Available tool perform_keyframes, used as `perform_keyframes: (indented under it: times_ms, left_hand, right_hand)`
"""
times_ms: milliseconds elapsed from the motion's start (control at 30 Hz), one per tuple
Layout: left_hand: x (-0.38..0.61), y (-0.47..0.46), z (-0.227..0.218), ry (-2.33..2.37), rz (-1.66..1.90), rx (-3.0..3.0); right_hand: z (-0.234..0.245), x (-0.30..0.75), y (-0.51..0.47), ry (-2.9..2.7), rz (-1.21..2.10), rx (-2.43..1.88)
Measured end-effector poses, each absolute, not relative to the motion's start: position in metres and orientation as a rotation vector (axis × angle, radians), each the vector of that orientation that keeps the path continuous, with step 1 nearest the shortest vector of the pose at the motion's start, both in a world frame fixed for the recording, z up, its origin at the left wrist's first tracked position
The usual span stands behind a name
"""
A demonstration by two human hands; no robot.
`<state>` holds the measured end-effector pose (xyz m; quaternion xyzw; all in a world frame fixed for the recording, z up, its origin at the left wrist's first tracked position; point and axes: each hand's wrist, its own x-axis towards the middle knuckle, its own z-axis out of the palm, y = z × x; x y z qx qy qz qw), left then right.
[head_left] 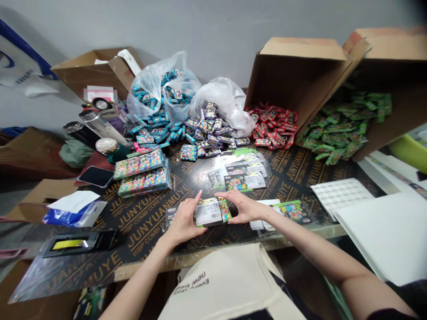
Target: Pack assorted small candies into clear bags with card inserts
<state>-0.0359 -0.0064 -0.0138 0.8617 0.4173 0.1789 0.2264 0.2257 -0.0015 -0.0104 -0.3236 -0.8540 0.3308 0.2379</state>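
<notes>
Holding a plastic-wrapped card pack [211,212] by its short ends, the left hand [183,222] and right hand [245,207] clamp it between them over the printed table [150,226], leaving its face uncovered; stacked packs [143,171] sit far left, apart.

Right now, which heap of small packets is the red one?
The heap of red packets beside the tipped cardboard box, between the blue-purple packets and the green packets; no other heap is red.
</notes>
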Motion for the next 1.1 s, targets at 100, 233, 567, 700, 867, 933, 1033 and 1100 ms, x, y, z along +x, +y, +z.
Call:
perform_keyframes:
  times_ms: [100, 233, 567, 700, 867, 933, 1033, 1100]
  left_hand:
    - [-0.029, -0.004, -0.013, 1.301, 0.654, 2.304]
    - [-0.01, 0.003, -0.013, 1.627, 1.031, 1.891]
    - [0.046, -0.013, -0.024, 1.02, 1.197, 0.54]
    - [0.042, -0.003, -0.017, 0.983, 1.183, 0.342]
    - [0.032, 0.015, -0.008, 0.957, 1.021, 0.504]
    - [0.029, 0.019, -0.004, 1.019, 1.082, 0.656]
    - [0.025, 0.021, 0.001, 1.117, 1.161, 0.925]
    - [0.022, 0.02, 0.003, 1.128, 1.161, 1.073]
  right_hand:
    - [-0.017, 0.219, 0.001, -2.021, 0.997, -0.973]
    - [-0.021, 0.186, 0.004, -1.169, 1.215, -1.139]
    - [-0.001, 0.147, 0.013, -0.422, 1.285, -1.142]
    - [0.002, 0.154, 0.008, -0.329, 1.373, -1.067]
    - [0.002, 0.161, 0.006, -0.313, 1.479, -1.065]
    - [0.0, 0.163, 0.005, -0.342, 1.484, -1.045]
    - [-0.004, 0.168, 0.002, -0.359, 1.488, -0.96]
    - [-0.008, 0.17, 0.0, -0.377, 1.505, -0.958]
